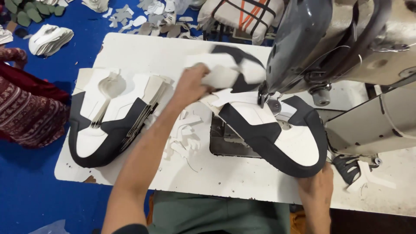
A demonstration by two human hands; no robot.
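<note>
A white and black shoe upper (277,138) lies flat under the needle of the sewing machine (338,43). My left hand (190,84) reaches across the table and grips the far, folded part of the upper, a white and black flap (229,69) lifted behind the needle. My right hand (318,186) rests at the table's near edge, fingers pressed on the black rim of the upper.
A stack of matching white and black uppers (108,117) sits at the table's left. White offcuts (184,138) lie beside the needle plate. More cut pieces (50,39) cover the blue floor. A person in patterned red cloth (26,104) sits at left.
</note>
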